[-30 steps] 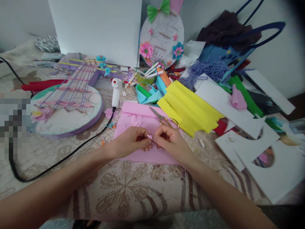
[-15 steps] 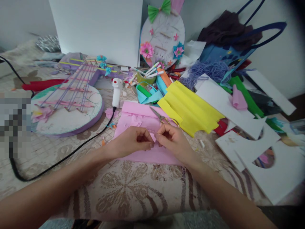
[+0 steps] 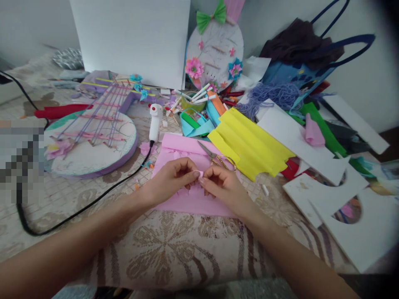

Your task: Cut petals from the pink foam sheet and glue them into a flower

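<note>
Between my fingertips is a small piece of pink crepe paper [image 3: 200, 174], pinched from both sides. My left hand [image 3: 173, 178] grips its left edge with thumb and forefinger, and my right hand [image 3: 222, 185] pinches the right edge. Both hands hover over a larger sheet of pink crepe paper [image 3: 199, 208] lying on the table, its far edge rolled. Gold-handled scissors [image 3: 216, 157] rest on that sheet just beyond my right hand. Small pink scraps lie behind my fingers, partly hidden. A white glue gun [image 3: 155, 123] stands beyond my left hand, its black cord running left.
On the left lies a paper-and-cardboard stringed instrument [image 3: 93, 145]. Yellow crepe paper [image 3: 249, 141], white foam board offcuts [image 3: 358, 224] and purple yarn [image 3: 271, 97] spread to the right. Behind are a pot of white sticks [image 3: 193, 104], a decorated round board [image 3: 215, 54] and a blue bag [image 3: 280, 77].
My fingertips have drawn closer together and lifted slightly, with the small pink piece now pinched between both hands. The view has shifted a little, moving the scene slightly right and down.
</note>
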{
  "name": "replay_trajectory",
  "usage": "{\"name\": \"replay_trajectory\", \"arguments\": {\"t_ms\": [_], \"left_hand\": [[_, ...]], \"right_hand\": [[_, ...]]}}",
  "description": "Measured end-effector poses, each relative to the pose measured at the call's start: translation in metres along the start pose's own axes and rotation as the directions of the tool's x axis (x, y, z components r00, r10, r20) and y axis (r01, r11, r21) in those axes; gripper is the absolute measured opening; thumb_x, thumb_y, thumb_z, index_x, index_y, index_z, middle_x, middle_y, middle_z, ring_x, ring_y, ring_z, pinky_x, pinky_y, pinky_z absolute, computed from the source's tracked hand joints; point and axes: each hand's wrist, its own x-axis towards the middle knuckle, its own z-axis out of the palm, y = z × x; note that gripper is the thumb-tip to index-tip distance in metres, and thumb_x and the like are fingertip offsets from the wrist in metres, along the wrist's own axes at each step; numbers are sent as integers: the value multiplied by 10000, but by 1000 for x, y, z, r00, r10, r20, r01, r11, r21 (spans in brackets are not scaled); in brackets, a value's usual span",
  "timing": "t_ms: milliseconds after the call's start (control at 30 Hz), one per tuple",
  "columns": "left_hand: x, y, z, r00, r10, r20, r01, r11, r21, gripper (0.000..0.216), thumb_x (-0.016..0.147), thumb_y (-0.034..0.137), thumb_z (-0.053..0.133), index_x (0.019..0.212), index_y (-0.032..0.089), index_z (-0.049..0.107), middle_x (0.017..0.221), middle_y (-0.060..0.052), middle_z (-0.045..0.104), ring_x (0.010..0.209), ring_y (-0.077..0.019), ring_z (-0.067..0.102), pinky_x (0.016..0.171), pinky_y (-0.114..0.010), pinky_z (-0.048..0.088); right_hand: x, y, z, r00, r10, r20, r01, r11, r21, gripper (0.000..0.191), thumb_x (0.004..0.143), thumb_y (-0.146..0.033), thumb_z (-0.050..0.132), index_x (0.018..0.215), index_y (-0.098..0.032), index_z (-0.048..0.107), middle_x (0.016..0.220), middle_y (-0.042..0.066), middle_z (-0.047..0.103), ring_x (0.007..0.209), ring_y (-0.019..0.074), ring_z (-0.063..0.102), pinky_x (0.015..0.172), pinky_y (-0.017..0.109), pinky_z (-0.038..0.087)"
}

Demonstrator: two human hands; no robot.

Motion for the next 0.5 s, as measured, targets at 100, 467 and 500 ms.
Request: {"name": "replay_trajectory", "arguments": {"t_ms": [100, 467, 500], "left_hand": [[0, 0, 2, 1000, -9, -6, 9, 1000, -17, 159, 818, 288, 518, 771, 136, 527, 663, 17, 516, 605, -90, 487, 571, -227, 399], [0, 2, 2, 997, -55, -59, 50, 995, -84, 152, 811, 285, 517, 763, 141, 518, 663, 19, 524, 599, -86, 491, 574, -222, 408], [0, 2, 2, 997, -49, -59, 44, 996, -80, 150, 812, 282, 514, 763, 140, 517, 661, 20, 521, 599, -86, 488, 575, -222, 407]], "right_hand": [[0, 2, 2, 999, -23, -25, 22, 999, -41, 99, 774, -175, 539, 685, -178, 494, 611, -38, 495, 529, 81, 462, 487, 204, 370], [1, 3, 2, 997, -60, -38, 58, 997, -44, 44, 744, -142, 546, 750, -179, 523, 693, -22, 530, 615, 100, 503, 578, 230, 419], [1, 3, 2, 998, -50, -35, 49, 998, -34, 35, 749, -162, 553, 750, -179, 523, 692, -20, 531, 613, 102, 504, 573, 232, 420]]}}
